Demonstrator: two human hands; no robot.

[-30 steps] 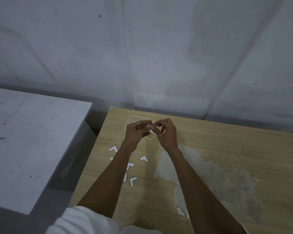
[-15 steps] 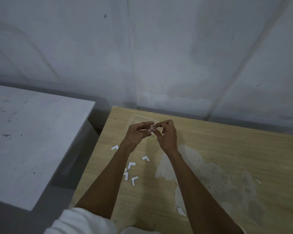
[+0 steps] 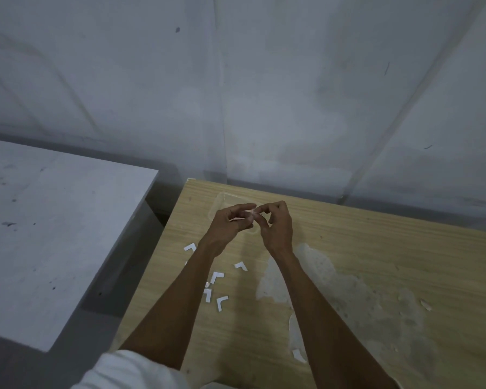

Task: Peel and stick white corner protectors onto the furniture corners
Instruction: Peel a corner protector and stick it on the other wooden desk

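Wooden table (image 3: 362, 248) against grey wall. Small white corner protector (image 3: 252, 212) pinched between fingers of left hand (image 3: 227, 224) and right hand (image 3: 278, 230), held above clear tray (image 3: 220, 202) near table's far-left corner, presumably for backing to be peeled. White L-shaped pieces (image 3: 217, 276) scattered below wrists.

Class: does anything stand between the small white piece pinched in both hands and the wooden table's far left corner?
Nothing visible blocks it. The left hand and right hand pinch the small white piece over a clear plastic tray, lying low toward the wooden table's far left corner.
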